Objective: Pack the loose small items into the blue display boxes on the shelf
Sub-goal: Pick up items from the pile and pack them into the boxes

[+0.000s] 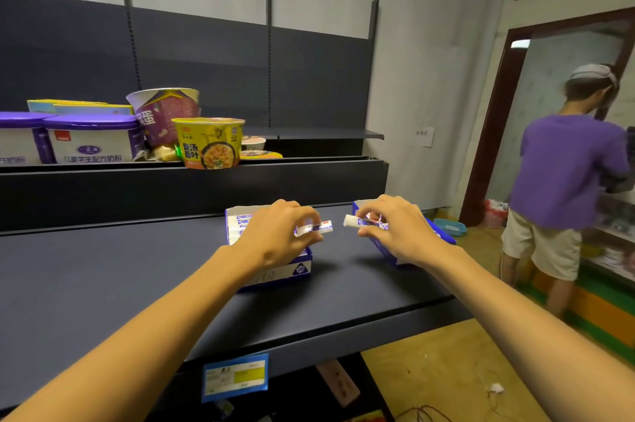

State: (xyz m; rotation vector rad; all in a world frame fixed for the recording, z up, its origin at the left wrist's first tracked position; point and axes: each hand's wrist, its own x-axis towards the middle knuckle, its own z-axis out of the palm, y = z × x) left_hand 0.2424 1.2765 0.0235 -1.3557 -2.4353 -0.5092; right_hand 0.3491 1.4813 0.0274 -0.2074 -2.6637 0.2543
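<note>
Two blue display boxes stand on the dark shelf. The left box holds several small white-and-blue wrapped sticks packed in rows. My left hand hovers over it and pinches one such stick by its end. The right box sits tilted near the shelf's right end. My right hand is above it and pinches another white stick. The two sticks point toward each other across the gap between the boxes.
On the upper shelf stand a yellow noodle cup, a purple noodle cup and white tubs with purple lids. A person in a purple shirt stands at the right by a doorway. A price tag hangs below the shelf edge.
</note>
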